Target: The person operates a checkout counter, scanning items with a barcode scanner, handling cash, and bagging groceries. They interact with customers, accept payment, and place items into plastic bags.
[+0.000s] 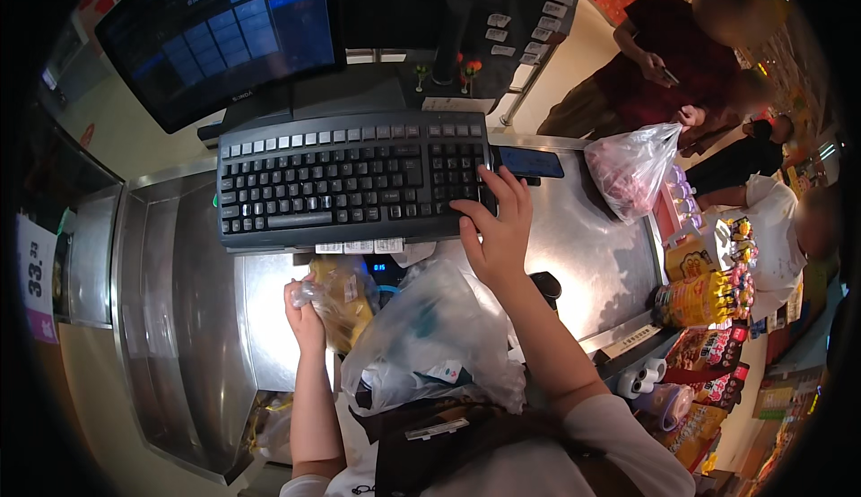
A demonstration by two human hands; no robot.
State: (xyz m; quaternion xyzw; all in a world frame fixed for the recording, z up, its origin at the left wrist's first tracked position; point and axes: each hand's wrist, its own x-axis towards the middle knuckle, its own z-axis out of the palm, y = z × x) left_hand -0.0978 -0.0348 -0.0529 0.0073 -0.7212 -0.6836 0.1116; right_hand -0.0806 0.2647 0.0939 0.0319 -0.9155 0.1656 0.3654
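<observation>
My left hand (304, 308) grips the gathered end of a clear plastic bag with yellowish contents (346, 298) at the counter's near side. Over the numeric pad of a black keyboard (323, 220), at its right end, my right hand (498, 224) is spread with nothing held in it. A large translucent plastic bag (430, 335) with items inside lies between my forearms, against my front. Behind the bags, a small blue-lit display (380, 267) shows under the keyboard's front edge. A smartphone (530, 162) lies just right of the keyboard.
A monitor (229, 33) stands behind the keyboard at the left. The steel counter (578, 248) extends rightward to packaged snacks (703, 298). Across it, a person in a dark red shirt (672, 59) holds a plastic bag with pinkish contents (629, 174). A metal basin (195, 295) lies left.
</observation>
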